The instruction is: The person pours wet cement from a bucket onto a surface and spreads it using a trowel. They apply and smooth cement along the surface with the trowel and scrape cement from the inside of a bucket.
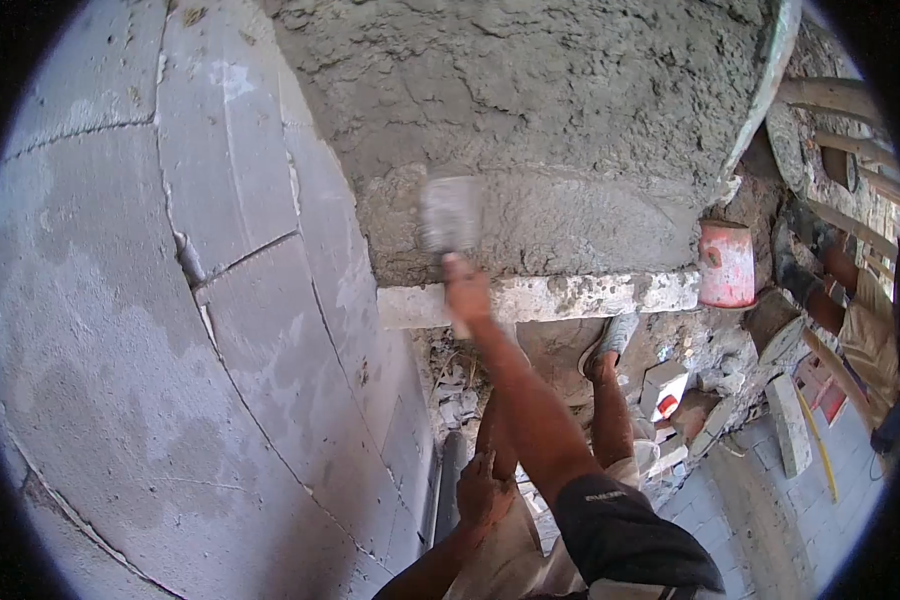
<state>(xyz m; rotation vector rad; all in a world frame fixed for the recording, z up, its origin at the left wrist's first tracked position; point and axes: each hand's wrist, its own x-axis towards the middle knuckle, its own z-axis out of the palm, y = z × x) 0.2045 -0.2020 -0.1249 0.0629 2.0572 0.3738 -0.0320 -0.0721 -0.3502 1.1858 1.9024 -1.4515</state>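
- The right hand (467,295) crosses above the board (610,296), its fingers wrapped round the handle of a trowel (452,212), the blade blurred over wet mortar (560,110) on the board's far side.
- On the board's near side, the left hand (483,492) is against the person's leg; I can't make out its grip.
- A pale block wall (90,300) rises left of the board.
- At the board's right end stands a stained red bucket (727,265).
- Well right of the board, I see another person (870,330), partly cut off.

Construction site: bare block wall (90,250), rough wet mortar (530,100), smeared red bucket (727,264) and loose rubble (459,406) show it.
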